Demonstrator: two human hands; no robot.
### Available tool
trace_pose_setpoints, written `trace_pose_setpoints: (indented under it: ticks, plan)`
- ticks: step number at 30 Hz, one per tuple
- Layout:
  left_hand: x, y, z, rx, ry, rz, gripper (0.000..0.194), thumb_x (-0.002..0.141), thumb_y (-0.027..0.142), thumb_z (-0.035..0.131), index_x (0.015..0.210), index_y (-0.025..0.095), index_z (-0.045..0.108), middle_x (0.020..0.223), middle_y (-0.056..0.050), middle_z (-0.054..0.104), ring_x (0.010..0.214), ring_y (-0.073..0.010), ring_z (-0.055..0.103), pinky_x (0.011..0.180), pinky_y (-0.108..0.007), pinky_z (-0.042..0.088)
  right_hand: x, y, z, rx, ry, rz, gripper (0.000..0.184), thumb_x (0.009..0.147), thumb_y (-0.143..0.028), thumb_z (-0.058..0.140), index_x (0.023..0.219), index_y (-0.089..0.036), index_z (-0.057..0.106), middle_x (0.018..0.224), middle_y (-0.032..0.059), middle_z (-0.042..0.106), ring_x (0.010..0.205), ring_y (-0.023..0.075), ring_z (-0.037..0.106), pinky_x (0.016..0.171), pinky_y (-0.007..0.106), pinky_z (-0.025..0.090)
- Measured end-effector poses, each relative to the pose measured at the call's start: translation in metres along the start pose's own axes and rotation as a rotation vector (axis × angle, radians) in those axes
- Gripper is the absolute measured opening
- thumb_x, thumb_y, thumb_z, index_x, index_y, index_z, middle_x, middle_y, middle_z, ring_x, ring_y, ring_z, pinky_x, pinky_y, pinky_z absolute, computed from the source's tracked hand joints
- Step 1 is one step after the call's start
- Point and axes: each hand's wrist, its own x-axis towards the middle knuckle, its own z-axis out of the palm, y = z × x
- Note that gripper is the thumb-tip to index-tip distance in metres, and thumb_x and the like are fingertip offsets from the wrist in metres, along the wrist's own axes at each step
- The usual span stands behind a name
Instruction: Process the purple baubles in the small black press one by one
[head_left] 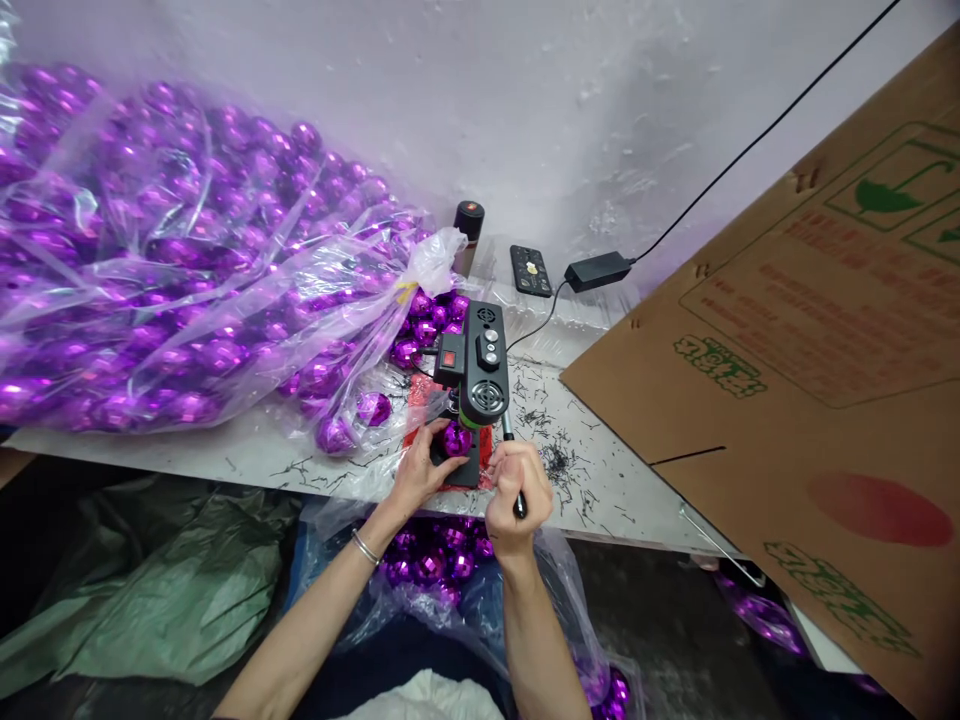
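Note:
A small black press machine [484, 365] with a red switch stands on the white table, over a red patch. Under its head sits a shiny purple disco ball ornament [457, 439]. My left hand [421, 462], a silver bangle on its wrist, pinches that ball between thumb and fingers. At the machine's right side, my right hand [520, 490] is wrapped round a lever handle [520, 506] with a black grip. More purple balls [439, 562] lie in clear plastic on my lap, just below the table edge.
A large clear bag of purple balls [187, 260] fills the left of the table. At right leans a big cardboard box [787, 380]. Behind are a phone [530, 271], a power adapter [598, 270] with its cable and a dark cylinder [469, 225]. Black scraps [559, 460] litter the tabletop.

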Motion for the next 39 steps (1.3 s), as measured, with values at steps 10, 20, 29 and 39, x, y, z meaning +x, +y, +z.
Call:
trace_pose_setpoints:
  ticks: [10, 20, 29, 39]
  plan:
    - [-0.001, 0.001, -0.002, -0.002, -0.01, -0.023, 0.058, 0.078, 0.036, 0.084, 0.128, 0.021, 0.058, 0.126, -0.012, 0.07, 0.121, -0.0301, 0.068, 0.107, -0.047, 0.052, -0.031, 0.034, 0.016, -0.007, 0.077, -0.132, 0.032, 0.103, -0.021, 0.036, 0.073, -0.023, 0.047, 0.073, -0.001, 0.055, 0.063, 0.0119, 0.054, 0.061, 0.028, 0.046]
    - [-0.001, 0.002, -0.002, -0.013, -0.006, -0.02, 0.056, 0.08, 0.039, 0.083, 0.126, 0.021, 0.059, 0.127, -0.012, 0.07, 0.124, -0.0302, 0.067, 0.109, -0.048, 0.052, -0.038, 0.043, 0.02, -0.011, 0.094, -0.159, 0.032, 0.104, -0.024, 0.033, 0.074, -0.023, 0.043, 0.072, -0.0021, 0.051, 0.063, 0.0114, 0.053, 0.063, 0.029, 0.049]
    - [0.0, 0.001, -0.001, -0.036, -0.001, -0.005, 0.054, 0.08, 0.04, 0.083, 0.126, 0.022, 0.06, 0.129, -0.012, 0.07, 0.124, -0.0302, 0.067, 0.109, -0.048, 0.052, -0.043, 0.048, 0.025, 0.02, 0.131, -0.143, 0.036, 0.105, -0.025, 0.032, 0.072, -0.023, 0.045, 0.07, -0.0018, 0.051, 0.062, 0.0124, 0.056, 0.061, 0.03, 0.052]
    - [0.001, -0.001, 0.001, -0.068, -0.01, -0.013, 0.057, 0.079, 0.038, 0.083, 0.128, 0.021, 0.059, 0.128, -0.013, 0.069, 0.122, -0.0309, 0.068, 0.108, -0.05, 0.051, -0.022, 0.02, 0.016, 0.046, 0.137, -0.005, 0.037, 0.102, -0.018, 0.039, 0.065, -0.022, 0.044, 0.064, -0.0022, 0.048, 0.063, 0.0136, 0.056, 0.06, 0.029, 0.045]
